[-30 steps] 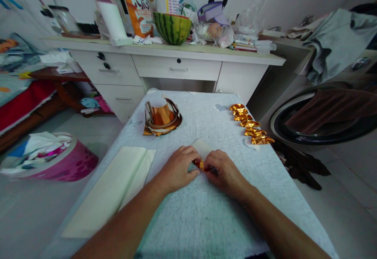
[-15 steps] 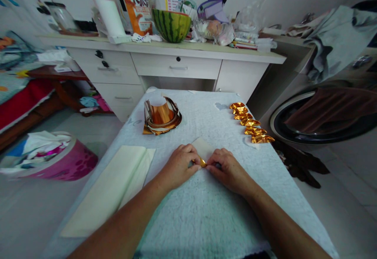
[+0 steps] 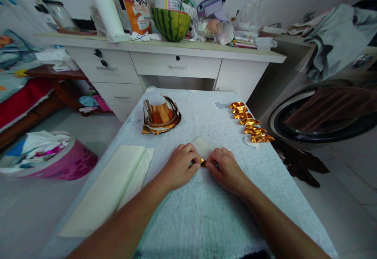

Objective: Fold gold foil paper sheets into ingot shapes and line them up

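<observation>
Between my two hands, at the middle of the cloth-covered table [image 3: 212, 212], is a small piece of gold foil [image 3: 203, 162]. My left hand [image 3: 183, 164] pinches its left end, and my right hand [image 3: 225, 168] pinches the right end. Just behind the fingers lies a pale paper square [image 3: 202, 147], partly covered by the hands. Several folded gold foil pieces [image 3: 250, 122] form a row at the far right. A curled stack of gold foil sheets [image 3: 161, 114] stands at the far left. Folded cream paper [image 3: 108, 188] lies beside my left forearm.
Beyond the table runs a white cabinet [image 3: 176, 64] bearing a watermelon half [image 3: 171, 25], an orange bag [image 3: 137, 5] and a paper roll [image 3: 108, 13]. A pink bin [image 3: 79, 160] stands on the floor at left. At right is a washing machine [image 3: 278, 109] with cloths hanging on it.
The gold foil between my fingertips has changed shape slightly, looking more creased and darker. Both hands stay in nearly the same place, and the view has shifted a little.
</observation>
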Tool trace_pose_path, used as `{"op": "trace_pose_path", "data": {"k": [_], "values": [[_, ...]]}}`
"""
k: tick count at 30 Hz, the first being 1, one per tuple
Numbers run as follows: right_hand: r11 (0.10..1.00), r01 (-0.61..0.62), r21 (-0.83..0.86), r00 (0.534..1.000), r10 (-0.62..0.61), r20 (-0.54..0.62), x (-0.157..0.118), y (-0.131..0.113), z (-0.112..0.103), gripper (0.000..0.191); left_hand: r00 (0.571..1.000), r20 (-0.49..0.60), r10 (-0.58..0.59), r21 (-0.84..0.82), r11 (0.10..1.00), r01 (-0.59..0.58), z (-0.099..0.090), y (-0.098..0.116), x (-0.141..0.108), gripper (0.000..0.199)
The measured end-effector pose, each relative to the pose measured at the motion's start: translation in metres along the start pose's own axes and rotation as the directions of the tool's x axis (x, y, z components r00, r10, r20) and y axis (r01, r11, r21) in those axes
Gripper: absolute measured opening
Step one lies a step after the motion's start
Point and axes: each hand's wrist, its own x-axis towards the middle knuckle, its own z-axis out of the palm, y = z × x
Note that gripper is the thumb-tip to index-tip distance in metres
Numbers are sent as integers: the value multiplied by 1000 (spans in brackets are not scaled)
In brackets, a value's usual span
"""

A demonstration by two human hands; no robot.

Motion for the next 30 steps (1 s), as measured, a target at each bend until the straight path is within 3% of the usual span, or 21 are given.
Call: {"op": "trace_pose_path", "data": {"k": [22, 30], "values": [[993, 58, 98, 998, -60, 16, -2, 0, -1, 4, 1000, 3, 2, -36, 999, -2, 0, -1, 1, 8], [995, 27, 98, 998, -32, 50, -2, 0, -2, 10, 1000, -5, -13, -45, 999, 13, 1, 0, -1, 5]]}}
